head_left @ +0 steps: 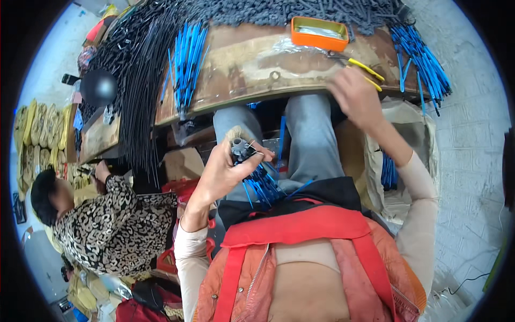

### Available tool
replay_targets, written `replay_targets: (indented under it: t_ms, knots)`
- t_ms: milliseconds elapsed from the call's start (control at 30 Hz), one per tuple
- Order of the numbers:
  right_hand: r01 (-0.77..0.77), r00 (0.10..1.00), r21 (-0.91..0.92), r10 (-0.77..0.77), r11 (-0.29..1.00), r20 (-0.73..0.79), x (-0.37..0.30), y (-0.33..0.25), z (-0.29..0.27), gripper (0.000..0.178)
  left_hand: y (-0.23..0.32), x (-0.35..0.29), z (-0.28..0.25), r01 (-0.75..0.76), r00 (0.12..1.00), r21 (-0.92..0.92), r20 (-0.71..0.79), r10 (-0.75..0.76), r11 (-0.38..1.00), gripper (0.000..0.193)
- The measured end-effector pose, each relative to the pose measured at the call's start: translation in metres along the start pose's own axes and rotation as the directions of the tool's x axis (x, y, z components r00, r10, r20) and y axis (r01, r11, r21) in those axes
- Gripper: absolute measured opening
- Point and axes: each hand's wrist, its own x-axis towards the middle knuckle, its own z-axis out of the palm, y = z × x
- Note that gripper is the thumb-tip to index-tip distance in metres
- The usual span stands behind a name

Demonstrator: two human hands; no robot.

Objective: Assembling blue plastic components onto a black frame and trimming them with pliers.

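Note:
My left hand (220,172) is closed around a bundle of blue rods with black joints (261,185), which looks like umbrella ribs. A grey ring-shaped hub (239,144) tops the bundle, and thin pale wire ends stick out beside my fingertips. The blue rods hang down toward my lap. My right hand (357,99) is raised over the table's front edge at the right, its fingers bent together; whatever they may pinch is hidden. Just beyond it lie scissors with yellow handles (366,70), partly covered by the hand.
On the wooden table (241,59) stands an orange box (319,33) with silvery contents. Blue rod bundles (189,64) (424,64) lie at both sides. Grey parts (279,12) pile at the back, long black rods (147,91) at left. A co-worker (112,220) sits left; a sack (399,155) stands right.

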Motion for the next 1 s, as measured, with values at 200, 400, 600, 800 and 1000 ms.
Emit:
replay_targets:
  t_ms: [200, 400, 600, 800, 1000]
  knots:
    - [-0.164, 0.985, -0.261, 0.170, 0.951, 0.001, -0.008, 0.107, 0.030, 0.042, -0.001, 0.016, -0.002, 0.051, 0.999, 0.016, -0.013, -0.050, 0.999, 0.007]
    - [-0.447, 0.841, 0.647, 0.537, 0.618, 0.068, 0.008, 0.058, 0.030, 0.033, -0.010, 0.029, -0.003, 0.078, 0.981, 0.150, -0.189, -0.049, 0.986, 0.015]
    - [-0.407, 0.847, 0.592, 0.044, 0.696, 0.530, 0.027, -0.065, 0.016, 0.032, -0.029, 0.032, -0.013, -0.032, 0.980, 0.188, -0.187, 0.067, 0.982, 0.018]
    - [0.175, 0.968, 0.168, -0.200, 0.970, 0.148, 0.038, -0.098, 0.029, 0.076, -0.032, 0.024, -0.020, -0.024, 0.967, 0.227, -0.241, 0.080, 0.974, 0.020]
    - [0.309, 0.949, -0.013, -0.307, 0.951, 0.067, 0.052, -0.102, 0.052, 0.072, -0.044, 0.027, -0.031, 0.004, 0.958, 0.288, -0.277, 0.079, 0.958, 0.022]
